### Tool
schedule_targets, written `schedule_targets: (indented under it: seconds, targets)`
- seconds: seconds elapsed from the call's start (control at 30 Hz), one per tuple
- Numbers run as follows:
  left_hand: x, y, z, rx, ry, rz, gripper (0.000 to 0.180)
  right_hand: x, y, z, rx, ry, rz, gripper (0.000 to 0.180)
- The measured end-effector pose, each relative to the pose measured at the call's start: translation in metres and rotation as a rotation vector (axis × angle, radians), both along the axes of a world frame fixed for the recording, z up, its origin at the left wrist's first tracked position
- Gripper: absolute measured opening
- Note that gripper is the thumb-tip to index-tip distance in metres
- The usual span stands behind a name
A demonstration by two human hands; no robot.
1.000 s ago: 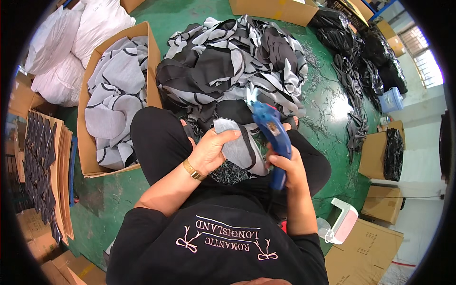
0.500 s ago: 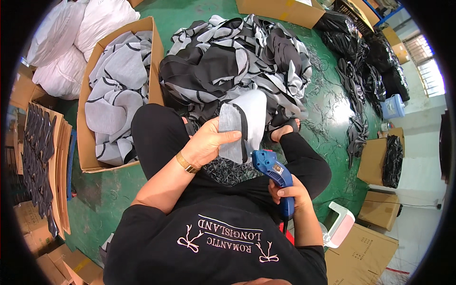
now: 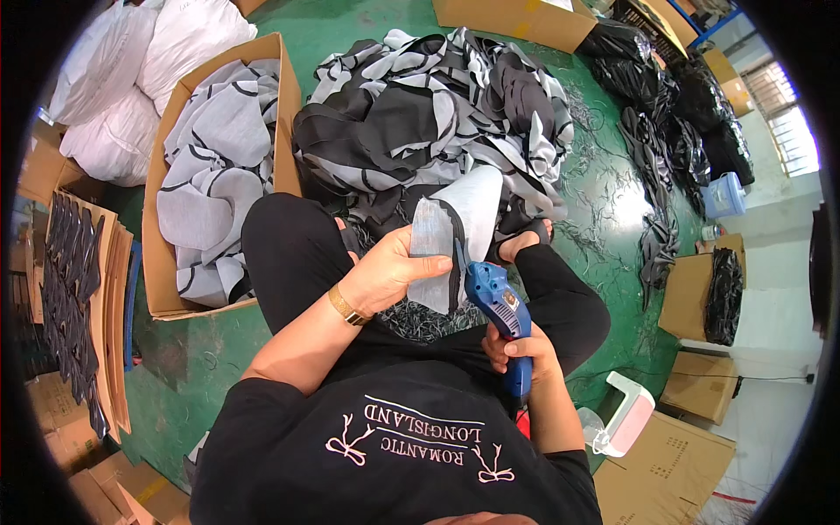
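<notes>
- We sit on a green floor [image 3: 612, 175].
- On it we see a heap of black-and-grey fabric pieces [image 3: 429, 114], an open cardboard box [image 3: 156, 262] of grey pieces, white sacks [image 3: 140, 79], loose threads [image 3: 604, 210].

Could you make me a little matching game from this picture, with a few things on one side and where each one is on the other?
Things:
1. grey fabric piece
2. blue handheld tool
3. open cardboard box
4. pile of black and white fabric

Places:
A. on the green floor, ahead of the knees
B. in the right hand
C. in the left hand
D. to the person's left, holding grey pieces

Pairs: 1-C, 2-B, 3-D, 4-A
</notes>
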State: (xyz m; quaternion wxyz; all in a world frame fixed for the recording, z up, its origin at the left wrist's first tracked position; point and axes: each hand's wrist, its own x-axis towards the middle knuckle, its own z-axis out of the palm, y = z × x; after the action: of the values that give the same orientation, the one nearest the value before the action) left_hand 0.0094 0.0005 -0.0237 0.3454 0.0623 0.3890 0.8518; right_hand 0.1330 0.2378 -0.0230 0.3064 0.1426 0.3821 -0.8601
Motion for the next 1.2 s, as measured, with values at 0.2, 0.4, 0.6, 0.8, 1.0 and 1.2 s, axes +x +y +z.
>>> schedule_targets:
  seconds: [0.2,0.4,0.6,0.8,1.0,1.2]
  targets:
    - [0.001,0.0,-0.002,-0.005,0.032,-0.067,0.03,-0.008,-0.007,0.003,-0.076,-0.029,-0.036,0.037]
    - [0.006,0.008,-0.003,-0.054,0.035,-0.018,0.032,-0.039,-0.006,0.031,0.509,0.276,-0.208,0.044]
    - [0.019,0.027,-0.013,-0.034,0.055,0.03,0.032,-0.064,-0.036,0.043,0.94,0.493,-0.145,0.042]
    - [0.016,0.024,-0.023,-0.183,0.112,0.136,0.025,-0.064,-0.04,0.02,0.853,0.49,-0.162,0.033]
    - [0.001,0.013,-0.022,-0.1,-0.088,0.289,0.015,-0.042,-0.011,0.022,0.703,0.342,-0.244,0.039]
    - [-0.004,0.008,-0.02,-0.116,-0.023,0.369,0.019,-0.011,0.002,0.024,0.722,0.225,0.007,0.037]
